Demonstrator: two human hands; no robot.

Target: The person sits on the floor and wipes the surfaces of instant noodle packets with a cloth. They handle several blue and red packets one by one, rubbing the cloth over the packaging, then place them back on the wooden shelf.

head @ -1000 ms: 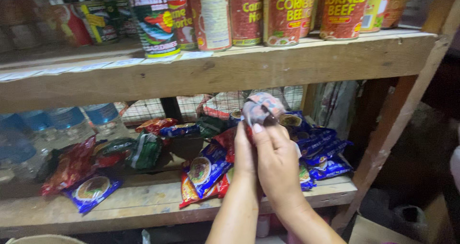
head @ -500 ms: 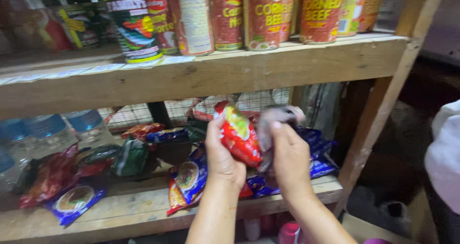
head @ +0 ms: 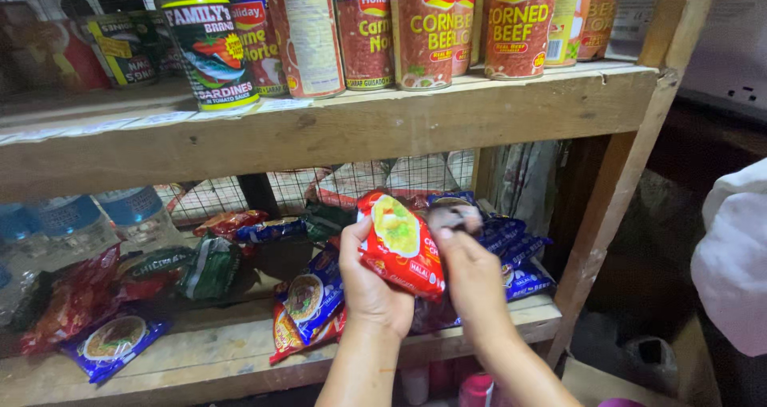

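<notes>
My left hand [head: 366,283] grips a red noodle packet [head: 399,243] with a yellow picture on its front, held up before the lower shelf. My right hand [head: 471,275] is closed on a small grey cloth [head: 449,215] that rests against the packet's right edge. Both hands hover over a pile of blue noodle packets [head: 519,251] and red and blue ones [head: 307,307] lying on the lower wooden shelf [head: 208,355].
The upper wooden shelf [head: 335,127] carries a row of tins [head: 423,27], red and green ones. Water bottles [head: 132,215] and dark snack bags [head: 208,267] sit at the lower left. A wooden post [head: 623,175] stands right, beside a person's white sleeve [head: 731,259].
The left hand has taken a red packet off the pile and lifted it. The right hand has brought the cloth against it. The camera has shifted left and closer.
</notes>
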